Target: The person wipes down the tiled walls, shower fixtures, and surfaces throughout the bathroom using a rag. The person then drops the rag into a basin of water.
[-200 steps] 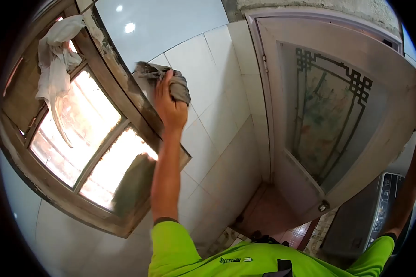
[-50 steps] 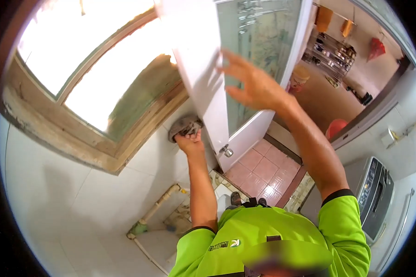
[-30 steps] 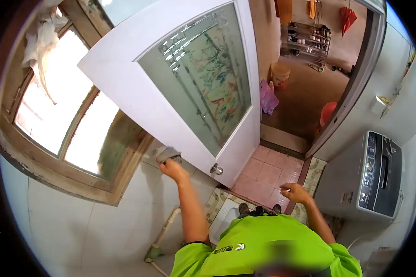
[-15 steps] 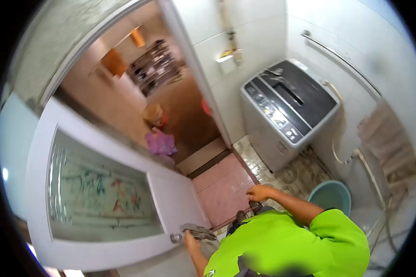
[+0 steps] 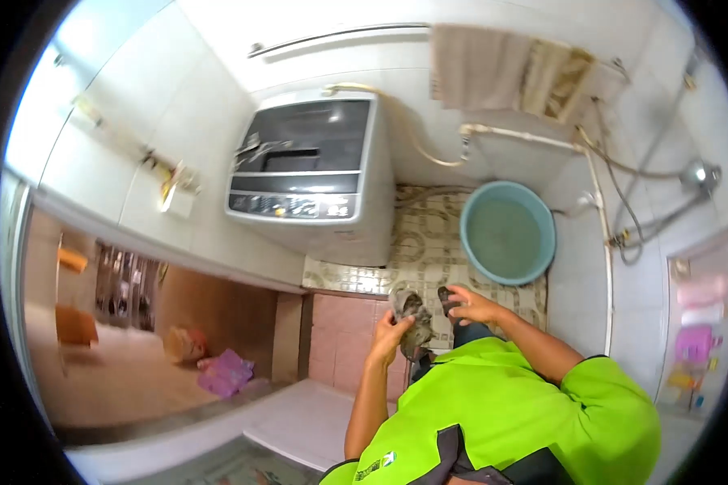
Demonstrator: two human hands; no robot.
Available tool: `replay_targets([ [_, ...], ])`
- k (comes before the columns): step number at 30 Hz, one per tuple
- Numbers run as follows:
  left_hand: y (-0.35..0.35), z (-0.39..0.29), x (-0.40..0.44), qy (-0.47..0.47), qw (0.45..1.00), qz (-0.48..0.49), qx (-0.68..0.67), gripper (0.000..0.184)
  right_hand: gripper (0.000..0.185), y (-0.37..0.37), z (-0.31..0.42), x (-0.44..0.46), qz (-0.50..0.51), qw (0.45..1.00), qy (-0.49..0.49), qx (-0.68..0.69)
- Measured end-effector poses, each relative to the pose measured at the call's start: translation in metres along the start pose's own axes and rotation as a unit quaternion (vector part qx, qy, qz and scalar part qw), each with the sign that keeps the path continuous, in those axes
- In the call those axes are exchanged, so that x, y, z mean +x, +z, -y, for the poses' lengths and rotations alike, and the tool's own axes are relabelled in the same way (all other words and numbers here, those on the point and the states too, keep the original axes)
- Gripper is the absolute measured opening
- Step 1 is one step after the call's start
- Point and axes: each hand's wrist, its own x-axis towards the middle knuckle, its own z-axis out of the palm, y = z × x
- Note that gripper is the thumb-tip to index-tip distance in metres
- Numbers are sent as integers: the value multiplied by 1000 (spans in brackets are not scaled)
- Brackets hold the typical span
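Note:
A crumpled grey-brown cloth (image 5: pixel 415 323) is gripped in my left hand (image 5: pixel 390 338), in front of my body. My right hand (image 5: pixel 473 308) is a little to the right of it, with fingers partly stretched out and nothing seen in them. A dark object, perhaps footwear (image 5: pixel 445 301), shows just past the right fingertips; I cannot tell whether they touch it. Beyond my right hand, a light-blue tub (image 5: pixel 470 257) of cloudy water stands on the patterned floor.
A washing machine (image 5: pixel 372 186) stands against the wall, with a hose beside it. Towels (image 5: pixel 481 69) hang from a rail. Pipes and a shower fitting (image 5: pixel 698 175) are at the right. The doorway's pink tiled floor (image 5: pixel 340 331) and white door (image 5: pixel 299 420) lie at lower left.
The view has swung right, towards the tub. My left hand has left the door handle's side and brought the cloth close to my right hand.

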Motion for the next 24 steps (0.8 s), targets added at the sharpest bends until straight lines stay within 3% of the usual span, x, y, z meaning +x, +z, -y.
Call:
replay_targets([
  [2,34,6,21,13,991,125,44,47,72,-15,-21,-2,-30,996,-9,80],
  [4,75,-4,24,-10,983,161,89,49,68,-36,-48,8,26,957,21,287],
  [5,93,-2,31,-13,977,177,118,46,46,-53,-48,0,10,970,44,240],
  [6,110,-1,40,-13,970,193,145,43,46,-67,-58,0,3,968,40,247],
  [8,135,9,63,-12,963,198,184,43,22,-97,-90,8,-111,984,-4,139],
  [9,150,9,71,7,956,189,223,43,12,-104,-67,-11,-209,971,-33,110],
  [12,194,20,111,-17,949,190,252,52,15,-166,-68,-23,-290,952,-73,63],
  [14,234,20,142,62,967,188,162,61,17,-219,-80,-16,-310,940,-131,50],
  [15,257,3,140,113,960,141,215,62,16,-239,-79,-22,-401,904,-145,28],
  [16,260,9,149,108,959,141,222,62,16,-255,-84,-29,-488,859,-153,6],
  [17,251,26,161,180,919,68,343,61,16,-276,-107,-40,-489,859,-150,11],
  [18,233,49,181,253,855,-5,453,59,22,-299,-148,-48,-406,908,-59,-84],
  [19,179,103,211,144,891,45,428,65,29,-311,-175,-55,-314,932,32,-179],
  [21,110,147,190,72,742,110,657,63,50,-304,-190,-88,-155,942,157,-254],
  [23,54,193,150,-175,682,83,705,71,62,-289,-215,-102,6,949,294,-113],
  [24,58,178,126,-126,674,174,706,62,60,-275,-242,-98,32,950,258,-175],
])
